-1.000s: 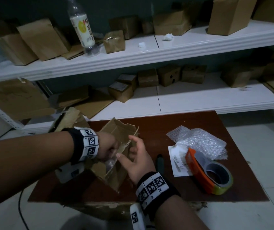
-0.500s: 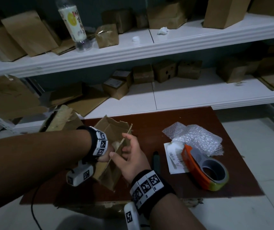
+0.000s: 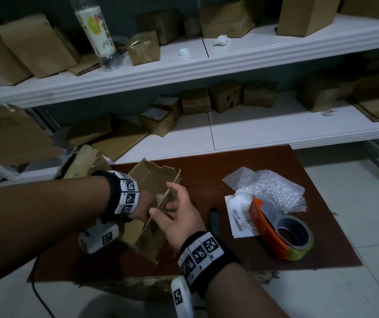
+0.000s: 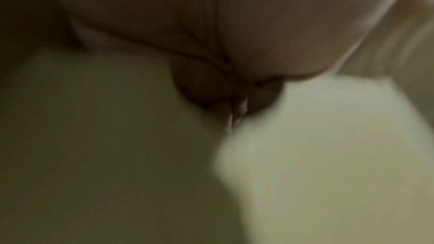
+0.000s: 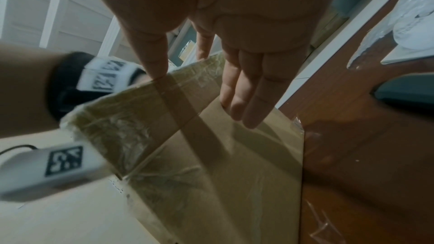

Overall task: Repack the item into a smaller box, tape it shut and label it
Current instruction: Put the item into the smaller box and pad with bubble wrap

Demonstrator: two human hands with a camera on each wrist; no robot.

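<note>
An open, worn cardboard box point(image 3: 151, 177) stands on the brown table point(image 3: 230, 161), its taped flaps up. My left hand point(image 3: 142, 207) reaches down inside it. In the blurred left wrist view the left hand's point(image 4: 234, 96) curled fingers close on a small pale item point(image 4: 243, 105). My right hand point(image 3: 177, 216) holds the box's right wall, thumb on the inner edge and fingers along the outside. In the right wrist view the right hand point(image 5: 202, 96) has its thumb tip on the taped flap of the box point(image 5: 234, 173).
On the table to the right lie an orange tape dispenser point(image 3: 280, 232), crumpled bubble wrap point(image 3: 269, 187), a printed label point(image 3: 239, 216) and a dark pen-like tool point(image 3: 215, 220). Small cardboard boxes point(image 3: 158, 120) sit on the white shelf point(image 3: 253, 131) behind. A crushed box point(image 3: 85, 161) lies at left.
My left hand has gone from the box's rim, where it held something shiny, deeper into the box. The right hand has kept its hold on the box wall.
</note>
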